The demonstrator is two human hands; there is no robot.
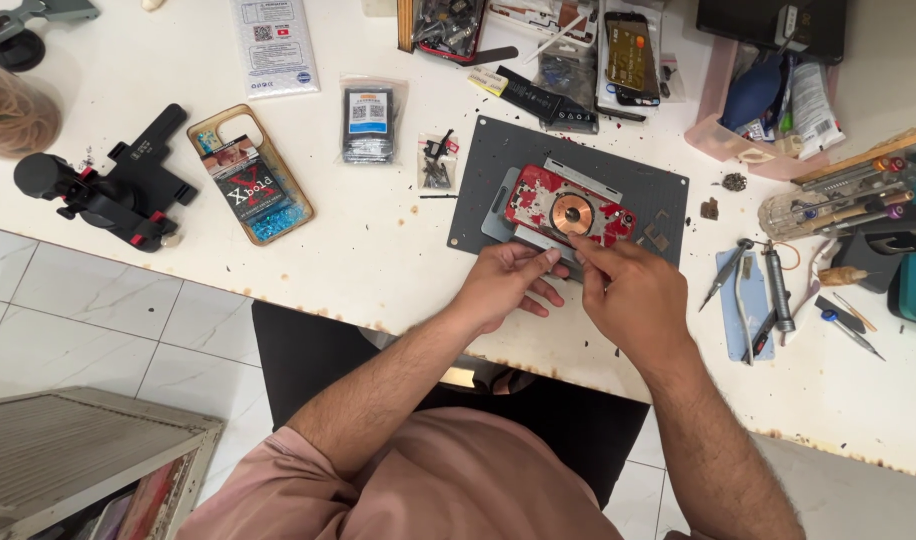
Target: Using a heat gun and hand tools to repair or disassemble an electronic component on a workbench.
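while both hands meet at the near edge of the dark grey work mat (478,215), the head view shows a red phone back (568,212) with a copper coil ring lying across a metal holder on that mat, close to the table's near edge and roughly midway along it; the left hand (506,285) has its fingers curled together with the tips pressed on the holder's near rim, and the right hand (633,295) has thumb and forefinger pinched together just below the phone back, on something too small to make out

toward the left end of the white table (378,250) lie a clear phone case (250,172) with a card inside and a black clamp stand (113,190); two small parts bags (370,122) sit beyond the mat; near the right end, tweezers and a screwdriver (763,295) rest on a pale blue pad, with a pink tray (723,135) of supplies toward the far right corner

as a judgement, this fine work goes best with the left fingers bracing the holder firmly so it cannot slide, the right pinch kept light and low, and both wrists rested on the table edge for steadiness
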